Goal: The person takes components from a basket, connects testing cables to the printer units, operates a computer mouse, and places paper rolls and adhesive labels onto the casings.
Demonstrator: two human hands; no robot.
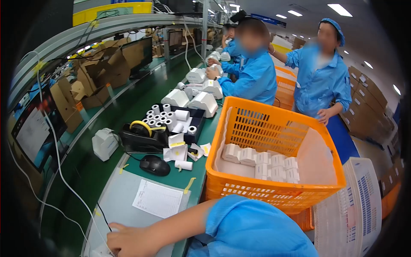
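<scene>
My right hand (132, 240) reaches in from the right across the grey mat (115, 205) at the lower left. Its fingers are curled over a white object (99, 250), cut off by the bottom edge; a cable runs close to it. What kind of object it is, I cannot make out. Just beyond my forearm lies a printed sheet (157, 198) with table lines. A black mouse (154, 165) sits past the sheet, near a black tape dispenser (144, 138) with yellow tape. My left hand is out of view.
An orange crate (274, 187) holding white boxes (263, 160) stands right of the bench. Behind the dispenser are paper rolls (182, 115) and white devices (203, 103). Monitors (37, 128) line the left. Two people in blue, one by the crate (323, 81), are near; another sits farther back.
</scene>
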